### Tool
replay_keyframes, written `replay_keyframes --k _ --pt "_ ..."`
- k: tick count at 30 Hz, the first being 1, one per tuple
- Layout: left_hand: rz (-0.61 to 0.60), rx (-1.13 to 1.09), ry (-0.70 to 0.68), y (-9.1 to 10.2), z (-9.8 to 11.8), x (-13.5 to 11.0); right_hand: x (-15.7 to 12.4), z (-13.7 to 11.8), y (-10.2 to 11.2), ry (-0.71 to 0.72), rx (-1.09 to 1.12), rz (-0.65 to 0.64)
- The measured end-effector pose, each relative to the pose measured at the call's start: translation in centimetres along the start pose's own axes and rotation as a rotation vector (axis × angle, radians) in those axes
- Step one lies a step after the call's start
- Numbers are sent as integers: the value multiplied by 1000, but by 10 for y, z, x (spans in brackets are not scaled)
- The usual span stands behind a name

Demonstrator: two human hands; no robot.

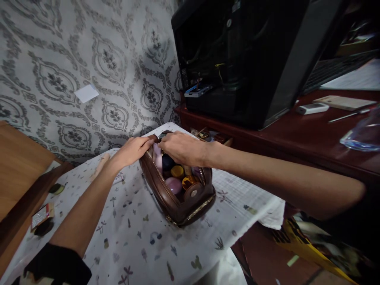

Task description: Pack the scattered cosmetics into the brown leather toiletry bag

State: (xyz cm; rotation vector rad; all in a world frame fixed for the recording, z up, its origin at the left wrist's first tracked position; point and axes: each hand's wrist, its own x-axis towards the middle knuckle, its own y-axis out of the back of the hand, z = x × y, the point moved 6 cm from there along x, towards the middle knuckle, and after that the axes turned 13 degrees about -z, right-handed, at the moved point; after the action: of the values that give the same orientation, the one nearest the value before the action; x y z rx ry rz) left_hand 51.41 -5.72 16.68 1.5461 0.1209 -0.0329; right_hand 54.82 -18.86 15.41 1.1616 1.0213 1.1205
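Observation:
A brown leather-look toiletry bag [160, 189] lies unzipped on the patterned white cloth, its gold zipper facing me. My left hand [133, 151] pinches the bag's rim at the far left. Across the far end of the opening reaches my right hand [183, 148], fingers curled and pointing down; what they grip is hidden behind the hand. Inside the bag sit a pink round item [173, 185], a yellow-lidded jar [177, 171], an amber-and-brown round item [189, 182] and a dark round item [168, 162]. A pale lilac item [157, 157] rests along the left inner side.
Beneath the bag spreads the white cloth [142, 237]. A black computer case [237, 71] stands on the dark red desk [314, 130] at right. Small boxes, including a glittery one [42, 215], lie at left by the wooden board [23, 170]. Patterned wallpaper [109, 59] rises behind.

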Motion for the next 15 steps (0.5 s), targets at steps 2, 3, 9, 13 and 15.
replay_keyframes --k 2,3,9,13,15 --pt "4 -27 -18 -1 1 0 0 1 0 5 7 19" --pt "6 -41 -22 -2 1 0 1 1 -1 4 13 26" --pt "91 -104 -40 -3 0 -10 3 0 0 -29 38 48" --pt "269 -218 -25 -1 -12 -28 3 -1 1 -46 -11 47" --pt "361 -281 18 -4 -30 -44 -1 -2 5 -55 -18 82"
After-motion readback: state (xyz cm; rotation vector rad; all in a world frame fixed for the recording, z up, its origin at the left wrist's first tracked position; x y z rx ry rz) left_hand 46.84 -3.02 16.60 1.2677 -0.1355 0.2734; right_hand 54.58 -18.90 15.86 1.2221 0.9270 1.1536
